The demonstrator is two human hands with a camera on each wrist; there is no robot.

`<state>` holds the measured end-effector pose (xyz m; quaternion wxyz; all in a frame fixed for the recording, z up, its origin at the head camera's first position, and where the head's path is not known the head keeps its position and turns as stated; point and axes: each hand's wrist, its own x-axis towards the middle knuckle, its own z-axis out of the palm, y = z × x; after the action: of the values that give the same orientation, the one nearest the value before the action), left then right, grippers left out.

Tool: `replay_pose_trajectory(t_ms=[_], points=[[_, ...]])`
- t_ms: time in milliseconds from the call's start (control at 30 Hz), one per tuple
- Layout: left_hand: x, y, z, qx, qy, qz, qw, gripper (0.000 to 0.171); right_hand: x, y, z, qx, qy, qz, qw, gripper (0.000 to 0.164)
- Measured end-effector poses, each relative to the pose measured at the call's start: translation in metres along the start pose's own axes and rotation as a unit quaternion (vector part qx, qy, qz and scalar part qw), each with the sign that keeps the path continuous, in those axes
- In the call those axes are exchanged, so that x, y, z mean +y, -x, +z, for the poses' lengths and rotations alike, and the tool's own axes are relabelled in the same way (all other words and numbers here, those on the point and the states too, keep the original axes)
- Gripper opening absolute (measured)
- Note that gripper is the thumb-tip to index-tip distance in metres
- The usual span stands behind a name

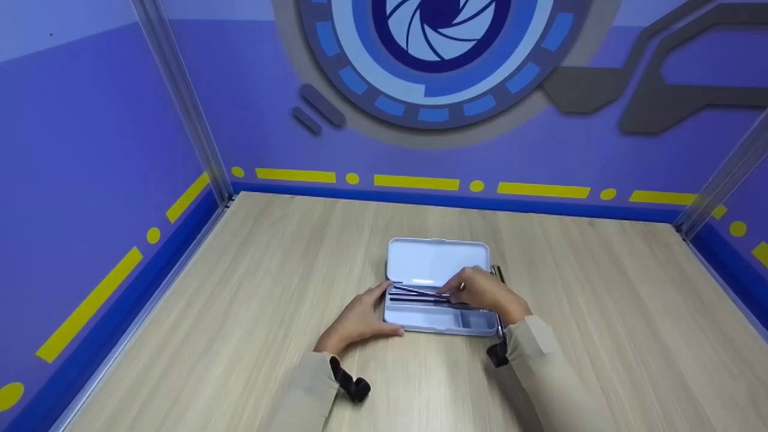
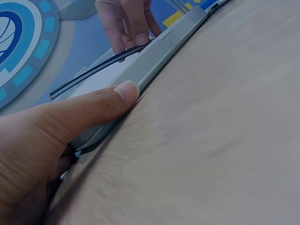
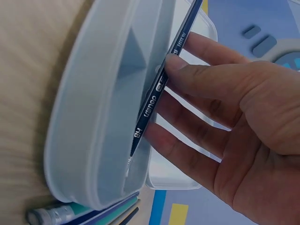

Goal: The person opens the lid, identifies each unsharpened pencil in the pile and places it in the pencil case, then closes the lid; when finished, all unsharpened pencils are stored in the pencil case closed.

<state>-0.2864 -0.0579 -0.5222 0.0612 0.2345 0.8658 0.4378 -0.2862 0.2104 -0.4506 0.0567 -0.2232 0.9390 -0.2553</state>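
A white pencil case (image 1: 441,330) lies on the table with its lid (image 1: 435,259) raised at the back. My left hand (image 1: 358,321) holds the case at its left end, thumb along the front wall and fingers at the left side. Between thumb and fingers my right hand (image 3: 225,98) pinches a dark pencil (image 3: 152,99) with pale lettering, tilted over the case. More dark pencils (image 1: 414,299) lie in the rear part of the tray. The front part has a divider near its right end. In the head view, the right hand covers part of the tray.
Right of the case lie several slim pens or pencils (image 3: 117,208), beside a clear-ended, green-bodied item (image 3: 51,215). Blue printed walls (image 1: 384,156) enclose the wooden table (image 1: 288,252) at the back and sides. A black wrist mount (image 1: 354,387) sits on the left sleeve.
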Motion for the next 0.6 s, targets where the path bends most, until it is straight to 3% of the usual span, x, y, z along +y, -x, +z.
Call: replay_pose_trajectory(t_ms=[600], points=[[-0.0005,0.0004,-0.0004,-0.001,-0.002,-0.001,1.0000,0.104,-0.0030,-0.0036,0.0060,-0.005,0.020,0.042,0.999,0.026]])
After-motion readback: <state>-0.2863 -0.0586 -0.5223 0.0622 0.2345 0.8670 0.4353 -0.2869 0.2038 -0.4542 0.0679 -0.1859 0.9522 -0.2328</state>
